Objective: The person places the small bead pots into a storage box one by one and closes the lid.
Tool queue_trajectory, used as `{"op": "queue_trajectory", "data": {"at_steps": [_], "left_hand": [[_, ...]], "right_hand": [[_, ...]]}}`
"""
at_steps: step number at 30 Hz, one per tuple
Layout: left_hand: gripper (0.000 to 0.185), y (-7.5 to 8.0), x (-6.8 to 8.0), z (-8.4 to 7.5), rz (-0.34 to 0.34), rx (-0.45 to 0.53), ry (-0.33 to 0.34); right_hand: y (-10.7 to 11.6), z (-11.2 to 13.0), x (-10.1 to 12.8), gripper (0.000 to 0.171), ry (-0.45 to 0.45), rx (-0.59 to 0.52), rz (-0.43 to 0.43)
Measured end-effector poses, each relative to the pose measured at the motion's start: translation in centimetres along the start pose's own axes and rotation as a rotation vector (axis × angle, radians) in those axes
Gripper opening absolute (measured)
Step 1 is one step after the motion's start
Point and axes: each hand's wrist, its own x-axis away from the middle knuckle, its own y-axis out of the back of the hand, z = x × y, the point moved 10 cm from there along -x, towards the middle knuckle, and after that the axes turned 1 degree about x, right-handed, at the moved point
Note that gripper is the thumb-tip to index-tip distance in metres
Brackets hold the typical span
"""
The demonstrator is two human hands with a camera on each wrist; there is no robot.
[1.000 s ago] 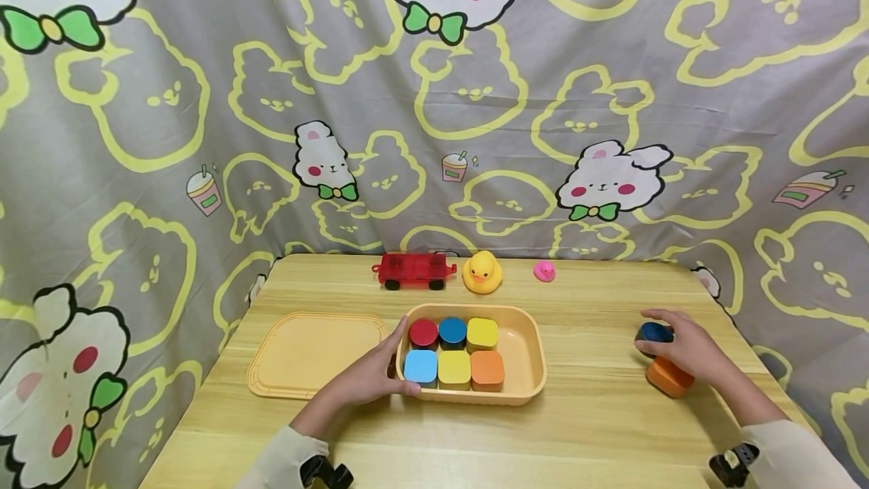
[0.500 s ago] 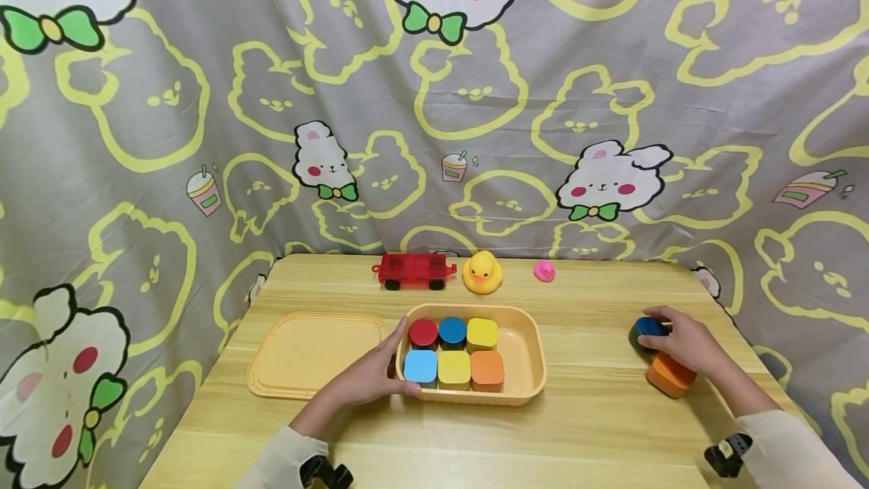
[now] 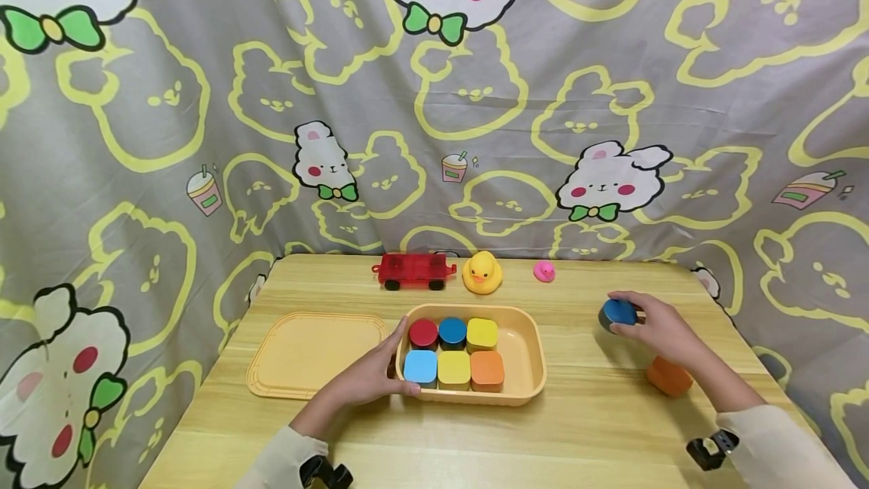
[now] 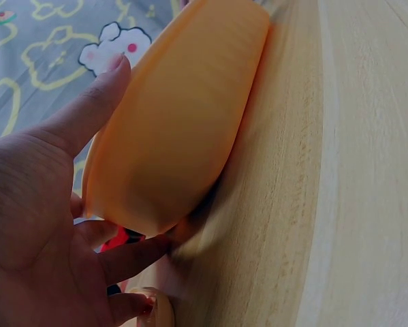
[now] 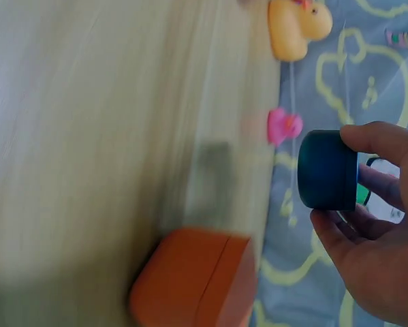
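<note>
In the head view, my left hand (image 3: 373, 372) holds the left end of a pale orange box (image 3: 532, 338), thumb in front and fingers behind. The left wrist view shows the thumb along the rim of the box (image 4: 183, 116) and fingertips at its base. Inside stand several blocks: a red round block (image 3: 424, 332), a dark blue round one, a light blue, an orange and two yellow rounded-square ones. Clear above the table, my right hand (image 3: 661, 330) pinches a round blue block (image 5: 326, 170) with a seam. Below that hand lies an orange block (image 5: 197, 279), partly hidden in the head view.
A matching flat lid (image 3: 315, 353) lies left of the box. Along the back edge stand a red toy wagon (image 3: 413, 270), a yellow rubber duck (image 3: 482, 274) and a small pink duck (image 3: 545, 271). A patterned curtain (image 3: 489, 112) hangs behind the wooden table (image 3: 516, 444).
My right hand has lifted the round blue block from beside the orange block and carried it left toward the box. The left hand and the box have stayed in place.
</note>
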Motion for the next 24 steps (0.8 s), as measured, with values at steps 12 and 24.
{"op": "queue_trajectory", "data": {"at_steps": [12,24], "left_hand": [[0.126,0.0,0.1,0.0,-0.004,-0.001,-0.005],[0.125,0.1,0.0,-0.4,-0.005,0.004,-0.018]], "right_hand": [[-2.2,5.7,-1.4,0.063,0.067,-0.047,0.01],[-5.6,10.0,-2.4,0.058,0.188,-0.083,0.045]]}}
